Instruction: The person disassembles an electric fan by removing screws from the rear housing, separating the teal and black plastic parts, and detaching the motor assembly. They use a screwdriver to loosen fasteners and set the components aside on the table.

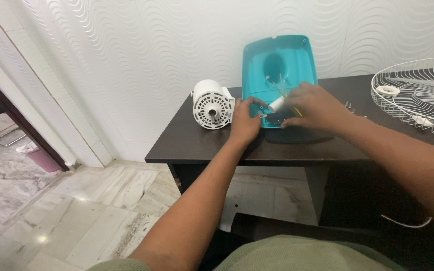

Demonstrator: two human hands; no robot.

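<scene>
1. Head view: at frame centre, the left hand [244,122] pinches the lower left edge of a teal plastic housing [279,62] that leans against the wall.
2. The right hand [316,107] grips a small white cylinder [277,104] with yellow wires [281,89] inside the housing.
3. Just left stands a white motor [211,104] on the dark table [192,143].
4. At the right edge lies a white fan grille [420,93].
</scene>
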